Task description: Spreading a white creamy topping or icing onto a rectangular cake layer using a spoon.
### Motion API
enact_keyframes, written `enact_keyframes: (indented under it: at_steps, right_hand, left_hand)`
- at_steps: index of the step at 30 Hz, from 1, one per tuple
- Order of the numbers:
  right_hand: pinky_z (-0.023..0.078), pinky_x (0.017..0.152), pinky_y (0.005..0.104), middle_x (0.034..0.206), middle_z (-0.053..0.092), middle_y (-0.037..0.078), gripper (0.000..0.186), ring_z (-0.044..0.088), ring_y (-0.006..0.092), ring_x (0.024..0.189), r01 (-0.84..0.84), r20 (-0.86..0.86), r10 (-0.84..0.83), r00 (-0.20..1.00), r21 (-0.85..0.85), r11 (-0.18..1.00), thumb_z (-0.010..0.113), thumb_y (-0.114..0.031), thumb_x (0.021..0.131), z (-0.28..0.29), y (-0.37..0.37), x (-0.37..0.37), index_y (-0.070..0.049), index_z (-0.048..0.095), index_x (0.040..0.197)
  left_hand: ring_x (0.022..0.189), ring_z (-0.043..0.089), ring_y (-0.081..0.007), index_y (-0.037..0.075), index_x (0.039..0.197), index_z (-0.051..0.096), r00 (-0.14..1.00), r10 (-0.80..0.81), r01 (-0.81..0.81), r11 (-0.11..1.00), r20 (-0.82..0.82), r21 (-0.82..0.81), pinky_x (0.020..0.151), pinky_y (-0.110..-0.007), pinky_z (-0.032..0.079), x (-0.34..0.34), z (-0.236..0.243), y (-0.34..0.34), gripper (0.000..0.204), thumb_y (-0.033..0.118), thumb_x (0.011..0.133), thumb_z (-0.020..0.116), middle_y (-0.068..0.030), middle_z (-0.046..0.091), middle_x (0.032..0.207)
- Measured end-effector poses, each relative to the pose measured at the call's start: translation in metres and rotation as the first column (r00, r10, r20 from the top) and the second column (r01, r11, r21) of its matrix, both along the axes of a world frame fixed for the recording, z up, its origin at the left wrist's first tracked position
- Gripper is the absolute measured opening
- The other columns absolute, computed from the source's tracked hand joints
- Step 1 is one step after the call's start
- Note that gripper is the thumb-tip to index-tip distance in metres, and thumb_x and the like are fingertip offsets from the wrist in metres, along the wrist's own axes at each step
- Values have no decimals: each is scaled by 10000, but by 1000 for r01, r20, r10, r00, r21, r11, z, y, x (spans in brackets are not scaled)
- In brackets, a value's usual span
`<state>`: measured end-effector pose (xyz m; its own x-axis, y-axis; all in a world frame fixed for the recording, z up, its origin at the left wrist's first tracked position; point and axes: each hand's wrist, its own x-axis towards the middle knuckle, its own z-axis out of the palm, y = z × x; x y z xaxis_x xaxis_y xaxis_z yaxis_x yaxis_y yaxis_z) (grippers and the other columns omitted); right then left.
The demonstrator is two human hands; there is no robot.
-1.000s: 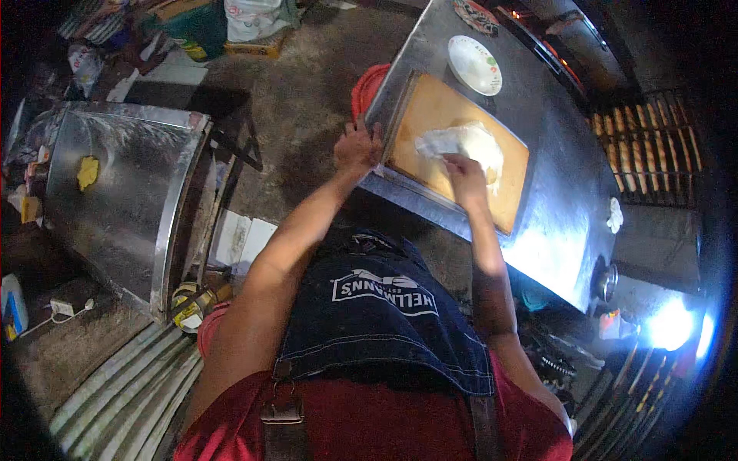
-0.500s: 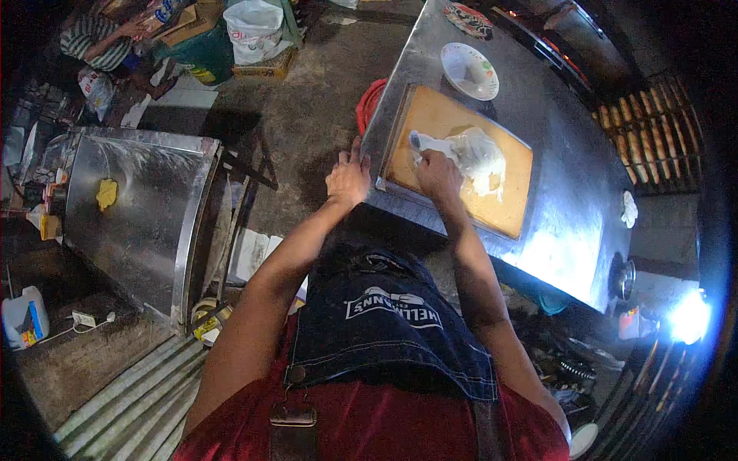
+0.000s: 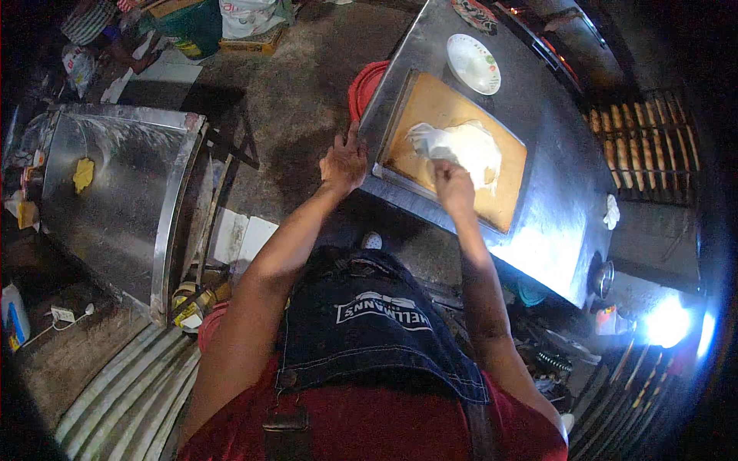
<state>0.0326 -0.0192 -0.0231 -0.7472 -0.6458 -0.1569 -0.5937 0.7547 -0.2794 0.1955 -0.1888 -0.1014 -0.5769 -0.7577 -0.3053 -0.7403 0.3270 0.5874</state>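
One wooden board, one dough sheet, one white plate, two steel tables.

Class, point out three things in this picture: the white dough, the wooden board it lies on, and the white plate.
white dough (image 3: 470, 150), head view, on its flattened middle.
wooden board (image 3: 430, 104), head view, on a bare part near its far corner.
white plate (image 3: 473, 64), head view, on its centre.
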Motion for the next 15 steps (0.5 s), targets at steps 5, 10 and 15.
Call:
enact_keyframes:
  at_steps: [5,10,15]
  right_hand:
    - [546,872,459,1047,731,157,264,693,354,997,-56,95,60,994,-49,997,567,-259,939,35,-22,-1,-214,764,1110]
    - [545,868,466,1025,738,132,280,701,354,970,-187,-61,195,979,116,975,564,-313,961,12,-34,-19,-216,737,1158]
    - [536,889,451,1078,725,170,280,689,366,1028,-187,270,199,942,-71,980,583,-235,952,14,5,-15,-178,733,1183]
  left_hand:
    - [1185,585,-443,219,1587,242,999,11,-12,999,-41,-33,977,-567,480,4,-8,-3,599,443,1046,365,-215,510,1351]
    - [1084,630,-459,204,1553,320,998,-2,-4,995,-56,-101,915,-568,517,-4,-3,3,562,417,1037,390,-231,548,1305]
    - [1094,635,-444,232,1573,284,999,51,-49,993,18,-106,911,-565,516,5,2,3,586,419,1034,416,-224,555,1269]
